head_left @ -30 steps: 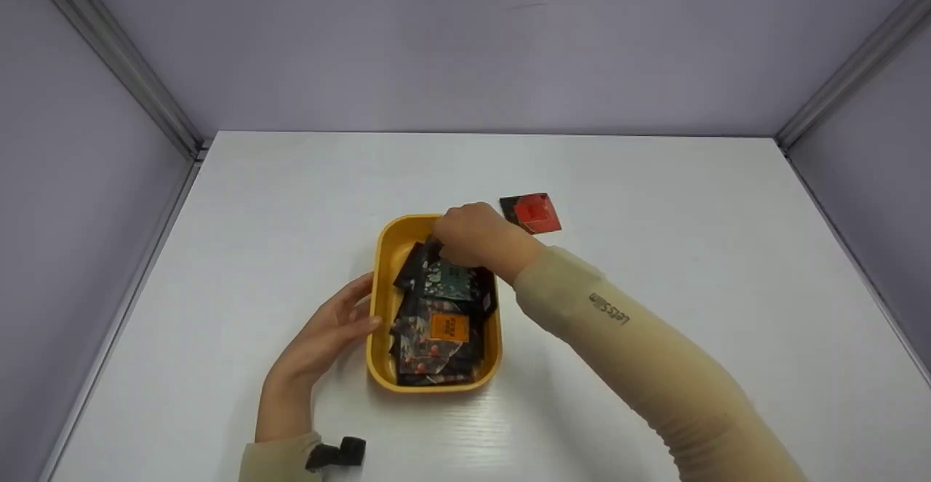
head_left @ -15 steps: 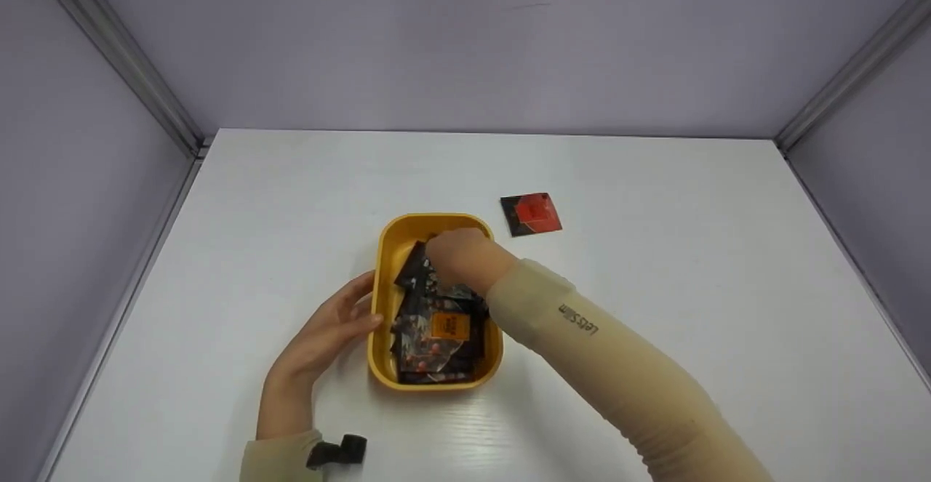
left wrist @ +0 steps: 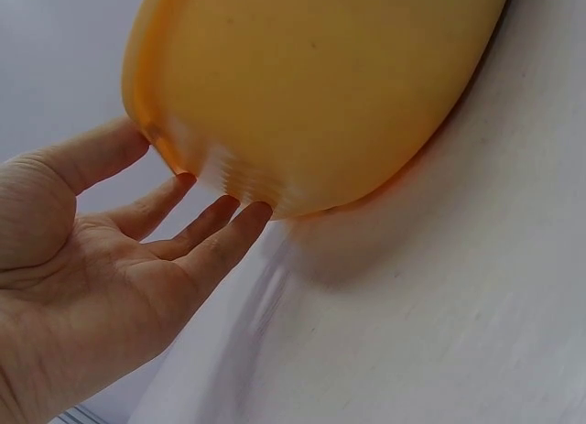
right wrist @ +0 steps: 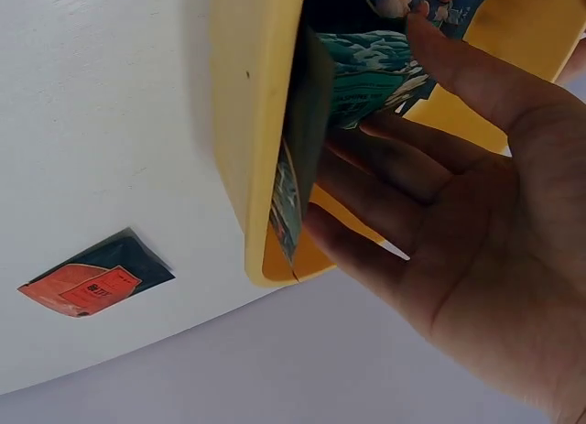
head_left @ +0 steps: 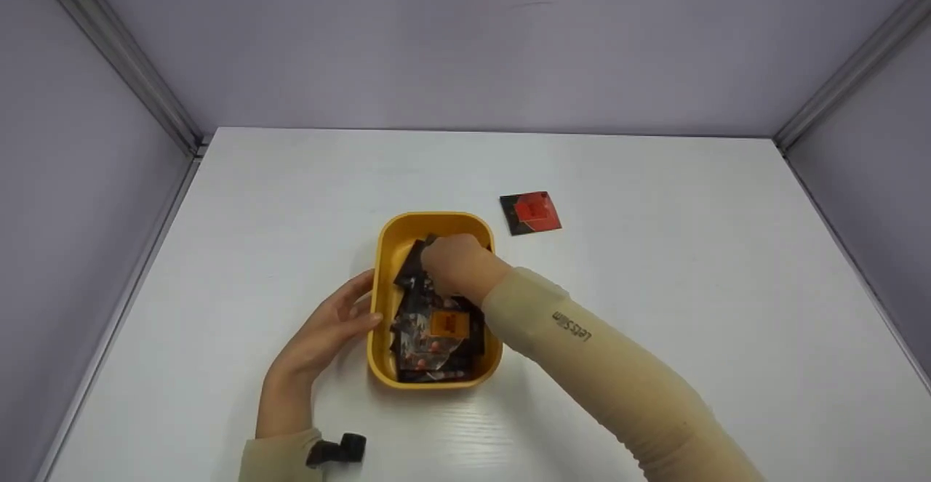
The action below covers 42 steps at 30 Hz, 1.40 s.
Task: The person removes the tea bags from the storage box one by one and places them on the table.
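A yellow plastic bin (head_left: 497, 351) stands on the white table and holds several dark printed sachets. One with an orange label (head_left: 449, 324) lies on top near the front. My left hand (head_left: 327, 326) grips the bin's left side, thumb at the rim and fingertips on the outer wall. Reaching in from the right, my right hand (head_left: 462, 267) is among the sachets at the back. In the right wrist view its fingers are spread beside a green sachet (right wrist: 366, 90) and a dark upright sachet (right wrist: 307, 131). Its thumb lies over a dark blue sachet (right wrist: 426, 3); some fingertips are hidden.
A red and black sachet (head_left: 534, 213) lies on the white table (head_left: 691, 249), just behind and right of the bin. Grey panels (head_left: 465, 46) enclose the table at the back and sides. A black strap (head_left: 338, 451) is on my left wrist.
My right hand has moved down into the bin and slightly towards its front, covering the green sachet in the head view. The red sachet has come fully into sight. My left hand stays put.
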Available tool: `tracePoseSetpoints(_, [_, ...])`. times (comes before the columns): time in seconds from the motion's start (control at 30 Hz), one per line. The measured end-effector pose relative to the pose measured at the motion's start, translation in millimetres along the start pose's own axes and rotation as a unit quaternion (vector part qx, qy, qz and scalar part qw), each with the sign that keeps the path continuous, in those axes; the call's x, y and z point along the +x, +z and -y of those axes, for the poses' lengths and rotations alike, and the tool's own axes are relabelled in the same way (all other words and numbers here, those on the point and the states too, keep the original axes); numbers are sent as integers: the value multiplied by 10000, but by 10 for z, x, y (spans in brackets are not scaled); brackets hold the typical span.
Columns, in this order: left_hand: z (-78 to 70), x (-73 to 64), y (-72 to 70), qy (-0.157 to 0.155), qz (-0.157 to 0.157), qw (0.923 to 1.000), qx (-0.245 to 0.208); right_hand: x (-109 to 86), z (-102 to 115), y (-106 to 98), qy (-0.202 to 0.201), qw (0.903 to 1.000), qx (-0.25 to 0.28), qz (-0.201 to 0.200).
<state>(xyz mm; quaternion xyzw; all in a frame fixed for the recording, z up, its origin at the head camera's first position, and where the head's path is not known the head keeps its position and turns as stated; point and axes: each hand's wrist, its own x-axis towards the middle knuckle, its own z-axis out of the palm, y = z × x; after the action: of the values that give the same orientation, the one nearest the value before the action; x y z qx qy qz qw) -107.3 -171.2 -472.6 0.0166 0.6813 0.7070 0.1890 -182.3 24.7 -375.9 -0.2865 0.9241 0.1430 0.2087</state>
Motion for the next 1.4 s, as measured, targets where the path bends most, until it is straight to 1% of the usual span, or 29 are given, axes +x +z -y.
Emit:
tracePoseSetpoints(0.13, [3, 4, -7, 24, 10, 10000, 13, -1, 19, -19, 89, 9998, 160, 10])
tracePoseSetpoints(0.2, [6, 6, -11, 49, 36, 10000, 8, 3, 35, -37, 142, 9996, 202, -113])
tracePoseSetpoints(0.3, [9, 9, -11, 65, 62, 10000, 7, 17, 49, -66, 186, 9980, 118, -599])
tracePoseSetpoints(0.37, [10, 10, -7, 50, 62, 10000, 13, 27, 51, -87, 199, 9950, -26, -976])
tracePoseSetpoints(0.43, [9, 12, -4, 32, 57, 10000, 11, 37, 43, -107, 257, 9917, -235, -1238])
tracePoseSetpoints(0.53, [9, 14, -1, 11, 54, 10000, -1, 48, 22, -137, 383, 9881, -482, -1411])
tracePoseSetpoints(0.6, [9, 14, -2, 6, 49, 10000, 5, 52, -2, -160, 443, 9861, -528, -1510])
tracePoseSetpoints(0.73, [10, 9, -9, 31, 58, 10000, 35, 45, -64, -212, 447, 9830, -397, -1734])
tracePoseSetpoints(0.9, [11, -1, -13, 114, 117, 9999, 0, 25, -150, -262, 344, 9787, -301, -2002])
tracePoseSetpoints(1.0, [11, -6, -9, 121, 133, 9998, -31, 9, -217, -288, 234, 9757, -121, -2177])
tracePoseSetpoints(1.03, [11, -7, -7, 120, 141, 9998, -39, -1, -245, -297, 183, 9739, -45, -2263])
tracePoseSetpoints(1.1, [11, -8, -5, 118, 150, 9998, -59, -25, -311, -315, 60, 9670, 140, -2544])
tracePoseSetpoints(1.2, [10, -9, -7, 137, 150, 9997, -95, -66, -432, -335, -76, 9516, 388, -3047])
tracePoseSetpoints(1.27, [9, -10, -11, 154, 151, 9997, -114, -93, -524, -340, -96, 9420, 488, -3320])
tracePoseSetpoints(1.4, [14, -4, -15, 143, 140, 9997, -109, -125, -715, -298, -24, 9268, 592, -3710])
